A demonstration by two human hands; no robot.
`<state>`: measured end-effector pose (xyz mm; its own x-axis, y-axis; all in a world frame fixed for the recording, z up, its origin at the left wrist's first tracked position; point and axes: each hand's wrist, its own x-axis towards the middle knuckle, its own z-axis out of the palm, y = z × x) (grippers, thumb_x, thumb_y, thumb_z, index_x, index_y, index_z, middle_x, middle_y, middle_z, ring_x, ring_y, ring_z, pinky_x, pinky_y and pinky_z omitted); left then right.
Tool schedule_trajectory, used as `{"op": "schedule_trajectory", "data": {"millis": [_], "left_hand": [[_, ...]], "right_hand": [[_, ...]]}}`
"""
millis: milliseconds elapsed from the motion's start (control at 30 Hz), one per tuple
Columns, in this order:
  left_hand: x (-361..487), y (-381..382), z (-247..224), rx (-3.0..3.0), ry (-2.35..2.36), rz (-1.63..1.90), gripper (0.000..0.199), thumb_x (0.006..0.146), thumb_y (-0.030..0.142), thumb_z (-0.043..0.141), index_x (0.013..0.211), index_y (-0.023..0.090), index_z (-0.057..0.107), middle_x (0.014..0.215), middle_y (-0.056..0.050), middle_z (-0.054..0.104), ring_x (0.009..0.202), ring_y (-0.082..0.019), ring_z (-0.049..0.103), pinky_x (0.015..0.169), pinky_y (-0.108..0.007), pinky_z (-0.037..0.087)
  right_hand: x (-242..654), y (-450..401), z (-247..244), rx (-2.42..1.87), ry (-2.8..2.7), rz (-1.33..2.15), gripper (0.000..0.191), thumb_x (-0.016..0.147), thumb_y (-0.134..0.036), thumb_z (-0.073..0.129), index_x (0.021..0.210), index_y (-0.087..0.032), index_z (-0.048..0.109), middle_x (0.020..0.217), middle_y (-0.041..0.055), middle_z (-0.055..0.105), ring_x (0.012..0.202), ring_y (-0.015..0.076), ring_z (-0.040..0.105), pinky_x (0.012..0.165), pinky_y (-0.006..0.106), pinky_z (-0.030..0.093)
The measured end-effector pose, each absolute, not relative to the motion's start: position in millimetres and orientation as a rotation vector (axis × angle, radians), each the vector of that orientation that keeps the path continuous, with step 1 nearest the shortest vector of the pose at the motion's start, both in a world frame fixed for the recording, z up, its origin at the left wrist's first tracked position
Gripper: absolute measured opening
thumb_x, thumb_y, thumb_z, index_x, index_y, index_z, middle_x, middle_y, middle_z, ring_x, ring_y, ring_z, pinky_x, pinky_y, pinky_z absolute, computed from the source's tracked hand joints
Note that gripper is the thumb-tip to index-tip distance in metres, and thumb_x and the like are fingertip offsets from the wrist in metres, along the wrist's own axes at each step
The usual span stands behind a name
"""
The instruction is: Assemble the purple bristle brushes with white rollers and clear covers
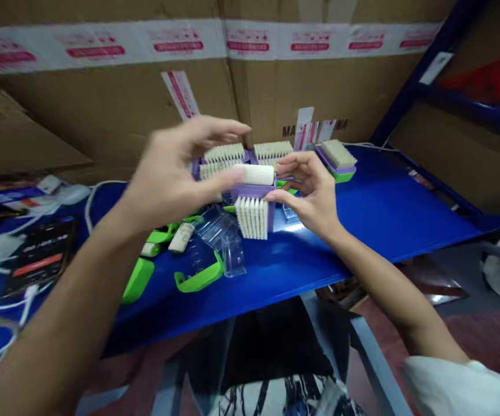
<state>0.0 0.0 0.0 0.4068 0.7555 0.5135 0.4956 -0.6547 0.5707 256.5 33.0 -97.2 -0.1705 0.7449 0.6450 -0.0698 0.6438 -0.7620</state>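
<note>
A purple scrubbing brush [252, 218] with cream bristles faces me at mid-height. My right hand [308, 193] pinches its right side between thumb and fingers. Along its top lies a white ribbed piece [256, 174]. My left hand [184, 167], smeared by motion, is spread wide, its thumb overlapping the left end of that white piece; whether it touches cannot be told. Behind the hands stand more brushes, bristles up, among them one at back left [224, 153] and one at back centre [273, 151]. A purple and green brush [337, 160] sits to the right.
Clear plastic pieces [233, 254], a green curved part [200, 277] and more green parts [138, 280] litter the blue tabletop [388, 202]. A phone [39, 254] and white cables [28, 303] lie at left. Taped cardboard [119, 110] rises behind; a blue frame [427, 75] stands right.
</note>
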Motion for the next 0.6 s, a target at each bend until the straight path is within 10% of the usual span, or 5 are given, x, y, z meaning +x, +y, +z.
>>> {"op": "schedule_trajectory", "data": {"millis": [200, 367, 600], "left_hand": [[2, 14, -14, 2.258, 1.024, 0.807, 0.052, 0.090, 0.040, 0.091, 0.138, 0.018, 0.087, 0.134, -0.012, 0.087, 0.118, -0.030, 0.083, 0.104, -0.039, 0.069], [3, 12, -16, 2.176, 0.986, 0.961, 0.046, 0.083, 0.032, 0.096, 0.128, 0.021, 0.093, 0.130, -0.011, 0.089, 0.115, -0.029, 0.084, 0.097, -0.038, 0.070], [3, 15, -23, 2.090, 0.861, 1.130, 0.045, 0.073, 0.029, 0.105, 0.117, 0.021, 0.096, 0.128, -0.013, 0.088, 0.121, -0.033, 0.082, 0.097, -0.041, 0.069]], "right_hand": [[298, 36, -86, -0.870, -1.847, 0.369, 0.045, 0.116, -0.068, 0.063, 0.110, -0.027, 0.080, 0.107, 0.0064, 0.085, 0.098, 0.0261, 0.079, 0.085, 0.046, 0.065], [349, 34, -102, -1.106, -2.514, -0.053, 0.040, 0.105, -0.044, 0.083, 0.140, -0.024, 0.085, 0.135, 0.0163, 0.085, 0.120, 0.0412, 0.070, 0.106, 0.066, 0.063], [347, 20, -80, -1.136, -1.834, 0.504, 0.026, 0.107, -0.042, 0.076, 0.129, -0.031, 0.085, 0.107, 0.0067, 0.080, 0.079, 0.0250, 0.078, 0.068, 0.045, 0.068]]}}
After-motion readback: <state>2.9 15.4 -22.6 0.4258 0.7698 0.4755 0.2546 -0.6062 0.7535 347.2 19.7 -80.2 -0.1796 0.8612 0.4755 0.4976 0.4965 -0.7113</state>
